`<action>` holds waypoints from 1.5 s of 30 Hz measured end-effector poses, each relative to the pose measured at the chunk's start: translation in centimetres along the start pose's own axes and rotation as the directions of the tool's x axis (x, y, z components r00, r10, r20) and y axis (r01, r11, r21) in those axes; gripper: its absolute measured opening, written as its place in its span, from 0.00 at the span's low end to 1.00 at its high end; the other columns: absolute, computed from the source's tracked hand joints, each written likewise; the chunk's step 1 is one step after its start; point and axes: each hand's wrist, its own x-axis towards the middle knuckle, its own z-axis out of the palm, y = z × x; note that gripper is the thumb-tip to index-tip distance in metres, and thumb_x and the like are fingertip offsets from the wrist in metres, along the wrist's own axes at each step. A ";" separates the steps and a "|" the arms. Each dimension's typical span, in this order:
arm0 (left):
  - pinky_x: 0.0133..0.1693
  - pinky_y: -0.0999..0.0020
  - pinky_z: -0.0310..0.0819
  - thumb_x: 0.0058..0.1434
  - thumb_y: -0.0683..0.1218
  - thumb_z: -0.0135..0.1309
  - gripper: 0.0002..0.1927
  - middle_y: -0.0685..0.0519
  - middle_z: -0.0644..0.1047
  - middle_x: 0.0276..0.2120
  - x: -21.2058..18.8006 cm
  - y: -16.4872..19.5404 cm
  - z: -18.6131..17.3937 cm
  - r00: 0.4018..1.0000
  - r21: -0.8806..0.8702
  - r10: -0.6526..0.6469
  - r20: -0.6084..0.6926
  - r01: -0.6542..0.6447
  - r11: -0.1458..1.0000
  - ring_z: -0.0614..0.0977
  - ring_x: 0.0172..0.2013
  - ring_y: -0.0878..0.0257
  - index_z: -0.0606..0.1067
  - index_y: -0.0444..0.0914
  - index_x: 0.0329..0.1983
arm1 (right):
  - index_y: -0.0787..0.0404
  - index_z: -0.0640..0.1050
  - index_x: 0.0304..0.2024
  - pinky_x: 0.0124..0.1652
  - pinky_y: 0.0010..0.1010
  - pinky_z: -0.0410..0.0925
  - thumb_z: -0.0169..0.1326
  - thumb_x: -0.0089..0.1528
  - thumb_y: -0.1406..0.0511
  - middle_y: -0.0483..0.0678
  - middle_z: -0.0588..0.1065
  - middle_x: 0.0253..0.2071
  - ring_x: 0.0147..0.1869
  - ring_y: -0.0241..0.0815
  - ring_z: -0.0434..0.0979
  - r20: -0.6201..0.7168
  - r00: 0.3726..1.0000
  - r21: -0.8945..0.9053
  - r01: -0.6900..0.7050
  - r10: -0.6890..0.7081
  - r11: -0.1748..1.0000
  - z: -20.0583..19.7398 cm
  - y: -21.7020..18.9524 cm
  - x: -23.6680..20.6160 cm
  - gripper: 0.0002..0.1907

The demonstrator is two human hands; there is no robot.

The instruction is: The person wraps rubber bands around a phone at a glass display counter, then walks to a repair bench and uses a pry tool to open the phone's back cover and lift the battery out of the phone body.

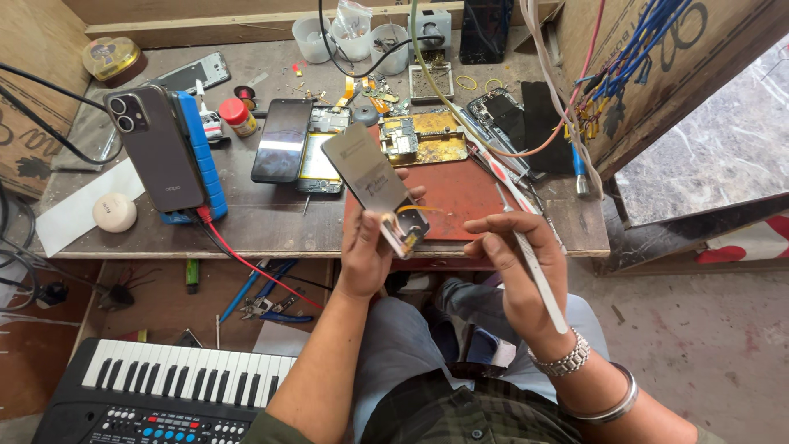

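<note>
The left hand (364, 247) is closed around the bottom end of a flat phone screen panel (374, 185), which tilts up and away above the front edge of the wooden table (271, 222). The right hand (514, 271) pinches a thin white tool (534, 267), just beside the panel but not touching it. Behind the panel lies a red mat (460, 193), with open phones (283, 140) and small parts near. Between the two hands there is a small open gap. A keyboard (164, 395) sits low on the left.
</note>
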 end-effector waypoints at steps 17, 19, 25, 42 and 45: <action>0.49 0.67 0.77 0.82 0.49 0.39 0.20 0.46 0.79 0.46 0.1 0.9 0.8 0.990 0.066 -0.118 -0.082 0.123 0.990 0.81 0.44 0.62 0.73 0.27 0.57 | 0.63 0.69 0.55 0.52 0.29 0.74 0.55 0.65 0.72 0.52 0.76 0.55 0.55 0.37 0.79 0.058 0.997 -0.142 -0.036 0.045 0.989 0.8 1.0 1.0 0.17; 0.44 0.71 0.72 0.85 0.45 0.46 0.15 0.51 0.77 0.39 0.1 0.4 1.2 0.992 0.138 -0.079 -0.098 0.092 0.986 0.76 0.39 0.69 0.75 0.26 0.54 | 0.61 0.68 0.55 0.51 0.28 0.75 0.57 0.63 0.72 0.50 0.75 0.55 0.56 0.35 0.79 0.057 0.995 -0.115 -0.075 0.082 0.990 1.0 1.2 1.7 0.19; 0.51 0.74 0.74 0.74 0.42 0.47 0.13 0.55 0.80 0.45 0.3 0.6 2.2 0.993 0.310 -0.053 -0.105 0.083 0.947 0.79 0.46 0.70 0.73 0.31 0.58 | 0.61 0.67 0.45 0.46 0.25 0.74 0.60 0.63 0.77 0.50 0.75 0.49 0.48 0.34 0.79 0.051 0.998 -0.015 0.050 -0.049 0.999 1.2 1.9 3.1 0.16; 0.60 0.66 0.75 0.75 0.36 0.48 0.22 0.47 0.74 0.58 0.0 -1.0 2.7 0.976 0.426 0.207 -0.072 -0.157 0.891 0.78 0.58 0.61 0.58 0.37 0.69 | 0.61 0.68 0.43 0.50 0.26 0.76 0.59 0.63 0.79 0.51 0.76 0.48 0.52 0.36 0.79 0.076 0.963 -0.225 0.270 -0.260 0.936 0.7 2.8 3.6 0.15; 0.55 0.69 0.76 0.74 0.36 0.48 0.21 0.49 0.77 0.52 0.0 -0.9 2.7 0.972 0.430 0.188 -0.145 -0.109 0.896 0.80 0.52 0.63 0.61 0.35 0.67 | 0.61 0.68 0.44 0.51 0.27 0.75 0.60 0.64 0.76 0.53 0.76 0.50 0.52 0.37 0.79 0.104 0.961 -0.253 0.276 -0.257 0.927 0.2 2.7 3.7 0.14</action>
